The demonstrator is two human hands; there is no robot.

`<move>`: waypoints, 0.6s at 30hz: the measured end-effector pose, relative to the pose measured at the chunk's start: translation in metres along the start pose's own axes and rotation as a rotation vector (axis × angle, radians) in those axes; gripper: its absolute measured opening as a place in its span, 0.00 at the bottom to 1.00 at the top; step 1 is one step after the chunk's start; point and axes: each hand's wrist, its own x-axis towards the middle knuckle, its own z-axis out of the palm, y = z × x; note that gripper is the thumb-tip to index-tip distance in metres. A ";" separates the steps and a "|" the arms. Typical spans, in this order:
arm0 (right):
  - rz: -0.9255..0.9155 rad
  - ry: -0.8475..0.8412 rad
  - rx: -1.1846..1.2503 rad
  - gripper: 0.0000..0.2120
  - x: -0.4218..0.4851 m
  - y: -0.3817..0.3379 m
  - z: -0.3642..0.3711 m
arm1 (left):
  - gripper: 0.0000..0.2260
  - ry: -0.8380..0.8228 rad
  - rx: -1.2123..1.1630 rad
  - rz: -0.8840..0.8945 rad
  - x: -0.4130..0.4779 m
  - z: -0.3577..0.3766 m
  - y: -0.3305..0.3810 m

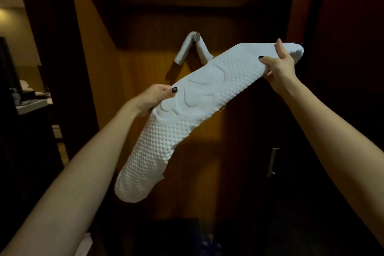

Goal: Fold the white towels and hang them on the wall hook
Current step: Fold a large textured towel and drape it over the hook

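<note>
The room is dim; the wood-panelled wall [108, 81] is lit only in its middle, the rest lost in shadow. A long folded white towel [187, 122] is held in the air before it, slanting up to the right. The left hand [151, 100] grips its middle, thumb in front, fingers hidden behind the cloth. The right hand [280, 66] curls its fingers round the upper end. Items on the table [31, 106] at left cannot be identified. A second towel [185, 50] hangs over the hook [197, 35], which is barely visible.

two white towels [187, 114] [184, 52], two hands [151, 100] [280, 67], one wall hook [196, 36], one metal door handle [273, 161]
</note>
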 end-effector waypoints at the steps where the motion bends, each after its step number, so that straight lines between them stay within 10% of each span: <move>1: -0.015 0.009 0.005 0.39 0.010 -0.001 0.004 | 0.20 -0.081 0.035 -0.019 0.007 -0.010 0.006; 18: -0.319 0.109 -0.007 0.36 0.196 0.008 0.080 | 0.21 -0.091 -0.180 0.245 0.191 -0.140 0.069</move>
